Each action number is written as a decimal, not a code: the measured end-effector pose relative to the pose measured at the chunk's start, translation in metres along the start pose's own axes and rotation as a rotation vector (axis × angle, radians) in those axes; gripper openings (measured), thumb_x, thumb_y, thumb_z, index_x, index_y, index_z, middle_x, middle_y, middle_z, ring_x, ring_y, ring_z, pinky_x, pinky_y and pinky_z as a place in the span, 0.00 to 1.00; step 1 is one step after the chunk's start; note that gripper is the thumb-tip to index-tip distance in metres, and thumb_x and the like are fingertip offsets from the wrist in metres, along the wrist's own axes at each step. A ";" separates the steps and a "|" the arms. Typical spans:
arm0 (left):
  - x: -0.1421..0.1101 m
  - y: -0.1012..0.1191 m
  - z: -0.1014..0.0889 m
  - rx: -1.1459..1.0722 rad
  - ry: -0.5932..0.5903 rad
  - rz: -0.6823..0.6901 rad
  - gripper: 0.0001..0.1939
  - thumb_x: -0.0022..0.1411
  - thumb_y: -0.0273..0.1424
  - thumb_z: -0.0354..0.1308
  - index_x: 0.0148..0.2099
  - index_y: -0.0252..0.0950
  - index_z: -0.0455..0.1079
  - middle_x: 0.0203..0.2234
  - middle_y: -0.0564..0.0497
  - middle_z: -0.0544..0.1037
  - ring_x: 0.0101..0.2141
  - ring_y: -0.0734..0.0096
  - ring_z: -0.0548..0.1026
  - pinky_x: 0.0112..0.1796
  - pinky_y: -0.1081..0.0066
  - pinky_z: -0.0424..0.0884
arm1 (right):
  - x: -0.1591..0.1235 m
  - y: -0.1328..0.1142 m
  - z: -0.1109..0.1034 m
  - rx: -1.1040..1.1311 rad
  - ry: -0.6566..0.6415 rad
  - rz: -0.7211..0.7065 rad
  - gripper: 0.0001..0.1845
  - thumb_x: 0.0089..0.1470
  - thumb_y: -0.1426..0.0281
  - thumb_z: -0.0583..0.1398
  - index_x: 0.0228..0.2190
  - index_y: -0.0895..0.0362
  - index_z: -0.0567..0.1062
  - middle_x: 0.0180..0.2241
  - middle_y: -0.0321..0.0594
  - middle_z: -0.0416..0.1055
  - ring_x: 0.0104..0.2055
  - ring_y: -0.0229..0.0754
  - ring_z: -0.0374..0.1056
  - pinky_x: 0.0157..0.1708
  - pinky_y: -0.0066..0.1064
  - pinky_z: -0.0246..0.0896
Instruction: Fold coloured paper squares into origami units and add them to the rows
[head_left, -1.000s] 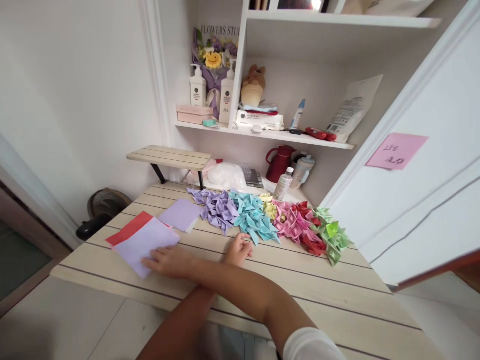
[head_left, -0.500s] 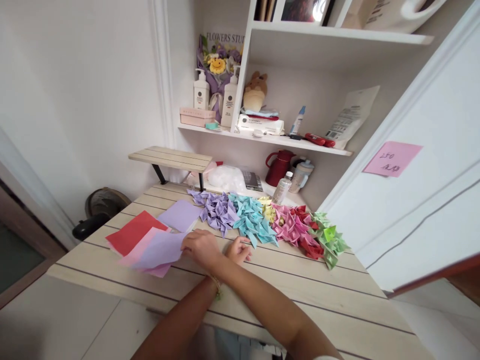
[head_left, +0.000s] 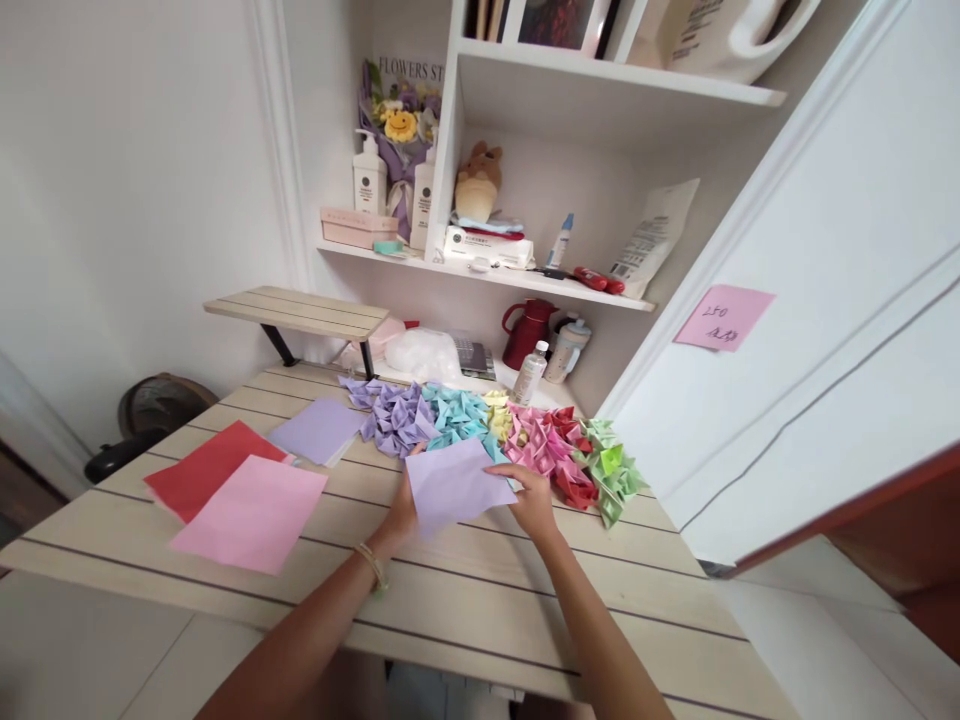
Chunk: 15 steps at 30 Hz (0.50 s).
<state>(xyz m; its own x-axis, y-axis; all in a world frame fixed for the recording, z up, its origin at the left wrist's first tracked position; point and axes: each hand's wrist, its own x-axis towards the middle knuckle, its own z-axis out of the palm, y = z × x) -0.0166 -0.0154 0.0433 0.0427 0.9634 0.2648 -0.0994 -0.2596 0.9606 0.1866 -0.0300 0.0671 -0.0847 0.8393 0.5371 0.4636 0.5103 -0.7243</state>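
A single sheet of lilac paper [head_left: 456, 486] is held up above the tabletop between my two hands. My right hand [head_left: 531, 496] pinches its right edge, thumb and fingers closed on it. At the sheet's left edge my left hand [head_left: 406, 492] grips it, most of its fingers hidden behind the paper. To the left lie a pink sheet [head_left: 251, 515], a red sheet [head_left: 214, 468] partly under it, and a stack of purple paper [head_left: 316, 430]. Just beyond my hands are folded paper pieces in purple [head_left: 397, 415], blue [head_left: 456, 412], yellow, pink [head_left: 536, 440], red and green [head_left: 613, 470].
A small raised wooden shelf [head_left: 296, 310] stands at the table's back left. Behind the folded pieces are a clear bottle [head_left: 530, 375], a red jug [head_left: 527, 333] and a light cup [head_left: 568, 352]. White shelving [head_left: 540, 275] rises above the table's back.
My right hand has carried the lilac sheet from the pile on the left to the middle. My arms are uncrossed, and my left hand now holds the sheet too. The view has shifted right.
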 end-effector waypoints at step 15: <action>0.002 -0.005 0.003 0.076 -0.142 -0.078 0.09 0.42 0.33 0.66 0.30 0.37 0.76 0.27 0.48 0.79 0.31 0.61 0.76 0.34 0.67 0.72 | -0.027 0.019 0.008 0.090 0.063 0.247 0.07 0.43 0.67 0.61 0.29 0.56 0.75 0.22 0.37 0.71 0.22 0.40 0.63 0.23 0.28 0.58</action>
<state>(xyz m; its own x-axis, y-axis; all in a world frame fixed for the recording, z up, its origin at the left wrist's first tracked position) -0.0126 -0.0128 0.0398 0.1880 0.9629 0.1937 -0.0152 -0.1943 0.9808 0.1905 -0.0417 0.0358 0.0774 0.9285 0.3632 0.3830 0.3086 -0.8707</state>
